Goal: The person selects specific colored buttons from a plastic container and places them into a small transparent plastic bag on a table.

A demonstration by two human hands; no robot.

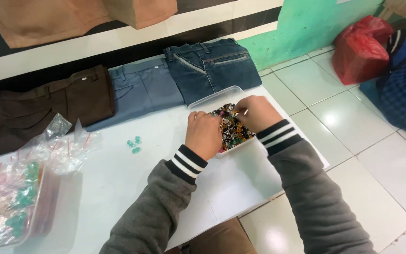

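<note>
Two bare hands at work over one clear plastic tray (202,100) of small mixed-colour stones (235,129), set on a white table (118,178). Left hand (203,134): knuckles up, fingers curled down into the near-left part of the heap, touching the stones; whether this grip pinches anything cannot be told, the fingertips being hidden. Right hand (256,113): resting over the right part of the heap, thumb and forefinger pressed together on what appears to be a single small stone at their tips. Both wrists in grey sleeves with black-and-white striped cuffs. Left of the left grip, apart from the tray: three loose green stones (134,143) on the table. Further left: a loose pile of small clear zip bags (64,146), and beyond them a clear box (12,207) of bagged green stones. Beyond both grips, along the far table edge: three folded trousers, brown (48,106), grey-blue (142,89), and dark denim (214,66), the last just behind the tray. Right of the right grip, on the tiled floor: a red bag (360,49).
</note>
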